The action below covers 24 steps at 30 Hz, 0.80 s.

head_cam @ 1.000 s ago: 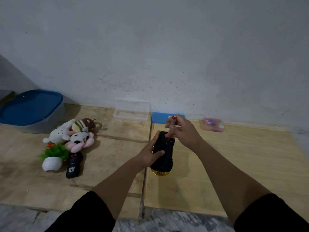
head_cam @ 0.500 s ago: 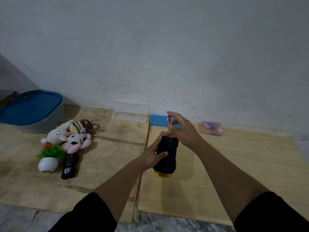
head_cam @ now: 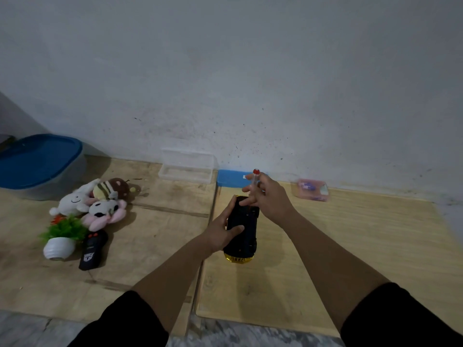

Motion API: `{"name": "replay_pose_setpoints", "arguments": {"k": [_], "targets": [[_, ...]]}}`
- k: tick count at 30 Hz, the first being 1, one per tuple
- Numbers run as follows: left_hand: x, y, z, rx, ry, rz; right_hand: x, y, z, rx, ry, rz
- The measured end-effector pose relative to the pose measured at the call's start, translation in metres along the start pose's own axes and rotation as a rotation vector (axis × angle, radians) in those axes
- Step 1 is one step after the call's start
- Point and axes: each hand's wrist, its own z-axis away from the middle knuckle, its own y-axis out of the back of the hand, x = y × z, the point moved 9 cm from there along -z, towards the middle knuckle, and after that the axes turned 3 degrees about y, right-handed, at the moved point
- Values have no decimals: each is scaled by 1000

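A black toy car (head_cam: pixel 243 227) with a gold front end lies upside down on the right wooden board (head_cam: pixel 350 246). My left hand (head_cam: pixel 223 227) grips its left side, thumb across the underside. My right hand (head_cam: pixel 268 196) hovers over the car's far end and pinches a small battery (head_cam: pixel 255 179) with a red tip, held upright above the car. Two fingers of that hand reach down to the car's far end.
Several plush toys (head_cam: pixel 100 199), a small potted plant (head_cam: pixel 61 236) and a black remote (head_cam: pixel 92 249) lie at the left. A blue-lidded tub (head_cam: pixel 37 161), a clear box (head_cam: pixel 188 166), a blue lid (head_cam: pixel 229 177) and a pink packet (head_cam: pixel 312 189) line the wall.
My right hand has lifted the battery up and away from the car's far end. My left hand keeps its grip on the car.
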Motion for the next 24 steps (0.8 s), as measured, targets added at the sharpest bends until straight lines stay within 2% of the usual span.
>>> {"name": "replay_pose_setpoints", "arguments": {"k": [6,9,13,16,19,24], "targets": [[-9,-12,-10,-39,12,53,4,22,2,142,48,225],[-11,-15,-13,-30,5,71,5,30,3,223,81,229],[-23,-11,-14,55,89,113,24,42,4,312,-11,147],[-31,-1,-14,168,134,78,35,32,5,197,-26,154],[-31,2,-16,194,158,49,32,16,8,51,76,212],[-13,7,-21,309,70,-113,20,2,7,1,207,329]]}}
